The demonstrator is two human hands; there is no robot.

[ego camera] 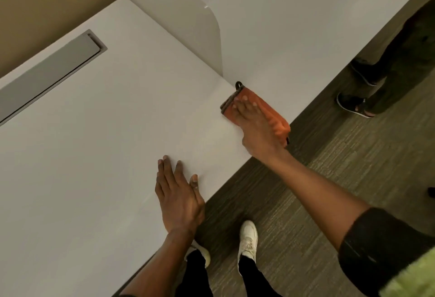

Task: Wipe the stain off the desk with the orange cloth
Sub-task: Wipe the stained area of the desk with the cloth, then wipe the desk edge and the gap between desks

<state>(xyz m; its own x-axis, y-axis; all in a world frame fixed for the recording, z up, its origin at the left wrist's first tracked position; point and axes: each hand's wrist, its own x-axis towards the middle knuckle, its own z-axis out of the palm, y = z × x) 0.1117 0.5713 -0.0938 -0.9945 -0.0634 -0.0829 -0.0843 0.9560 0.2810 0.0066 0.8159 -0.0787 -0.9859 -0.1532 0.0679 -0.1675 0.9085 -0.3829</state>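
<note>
A folded orange cloth (pixel 270 113) with a dark trim and a small hanging loop lies on the white desk (pixel 106 132) close to its front edge, just below the divider panel. My right hand (pixel 256 129) presses flat on top of the cloth, fingers stretched toward the divider. My left hand (pixel 179 195) rests palm down on the bare desk surface near the front edge, fingers apart, holding nothing. I cannot make out a stain on the desk.
A white divider panel (pixel 188 33) stands upright between this desk and the neighbouring one (pixel 306 26). A grey cable flap (pixel 47 73) is set into the desk at the left. Another person's legs and shoes (pixel 355 103) stand on the carpet at right.
</note>
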